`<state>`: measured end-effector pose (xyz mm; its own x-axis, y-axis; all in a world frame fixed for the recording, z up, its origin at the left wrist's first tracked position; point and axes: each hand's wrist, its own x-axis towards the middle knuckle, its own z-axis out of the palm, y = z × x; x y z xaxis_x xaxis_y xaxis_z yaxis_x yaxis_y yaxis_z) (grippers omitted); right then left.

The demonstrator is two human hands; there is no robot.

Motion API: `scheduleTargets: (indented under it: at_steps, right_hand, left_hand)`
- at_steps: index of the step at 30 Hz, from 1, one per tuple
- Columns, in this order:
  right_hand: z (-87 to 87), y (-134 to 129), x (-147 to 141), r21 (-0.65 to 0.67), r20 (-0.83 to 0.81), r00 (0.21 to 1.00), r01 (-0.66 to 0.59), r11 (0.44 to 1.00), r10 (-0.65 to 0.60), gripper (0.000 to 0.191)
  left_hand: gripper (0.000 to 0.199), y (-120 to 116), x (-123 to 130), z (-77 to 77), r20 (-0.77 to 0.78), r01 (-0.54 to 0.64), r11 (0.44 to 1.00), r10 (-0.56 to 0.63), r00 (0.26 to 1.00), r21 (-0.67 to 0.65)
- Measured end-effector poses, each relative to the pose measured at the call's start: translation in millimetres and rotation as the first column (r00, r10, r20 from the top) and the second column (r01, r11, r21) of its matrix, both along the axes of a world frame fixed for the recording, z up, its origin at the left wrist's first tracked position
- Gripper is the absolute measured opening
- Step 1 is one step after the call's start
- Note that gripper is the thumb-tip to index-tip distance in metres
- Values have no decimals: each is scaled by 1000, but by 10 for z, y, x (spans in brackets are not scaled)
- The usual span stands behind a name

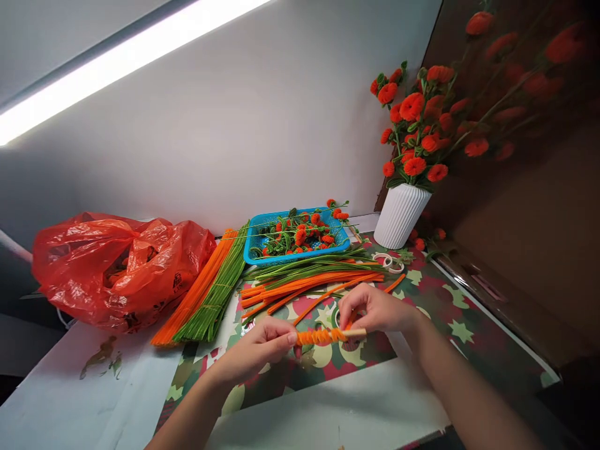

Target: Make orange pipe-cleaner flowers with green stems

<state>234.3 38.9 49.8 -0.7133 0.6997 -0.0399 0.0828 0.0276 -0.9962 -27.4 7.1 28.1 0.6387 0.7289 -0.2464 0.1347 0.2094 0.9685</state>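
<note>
A thin wooden stick (pixel 357 332) lies level between my hands, with an orange fuzzy stem (pixel 321 337) coiled around it. My left hand (pixel 270 340) pinches the coil's left end. Beside the stick's bare right end, my right hand (pixel 370 307) has its thumb and fingers closed on the orange stem's free part. Both hands are above a patterned mat (pixel 323 369). Just behind them lie loose orange stems (pixel 281 290) and green stems (pixel 300 269).
A blue basket (pixel 250 250) holds green stems and orange flowers. White tape rings (pixel 396 265) lie right of it. Further right stands a white vase (pixel 402 215) of orange flowers. Bundled orange stems (pixel 199 287), green stems (pixel 215 294) and a red plastic bag (pixel 154 275) are at left.
</note>
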Motion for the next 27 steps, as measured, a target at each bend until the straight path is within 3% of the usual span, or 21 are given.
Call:
scheduleTargets:
  at_steps: [3, 7, 14, 20, 23, 27]
  right_hand:
    - [-8, 14, 40, 131, 152, 987, -66, 989, 45, 16]
    - [-47, 30, 7, 298, 280, 957, -10, 955, -77, 13]
    - [-64, 25, -25, 468, 293, 931, 58, 882, -217, 15]
    - [-130, 39, -29, 555, 302, 918, 51, 830, -258, 13]
    - [-144, 36, -58, 655, 319, 884, 56, 753, -343, 8]
    - [-139, 14, -129, 798, 264, 798, 135, 588, -542, 5]
  left_hand:
    - [46, 19, -45, 108, -229, 77, 996, -63, 971, 53]
    - [48, 29, -43, 143, -369, 37, 987, 23, 929, 154]
    - [48, 55, -45, 30, -411, 20, 963, 95, 907, 268]
    - [43, 29, 10, 43, -402, 6, 951, 125, 907, 310]
    - [42, 14, 44, 50, -372, -43, 942, 173, 912, 333]
    - [40, 7, 87, 34, -344, -127, 913, 272, 899, 389]
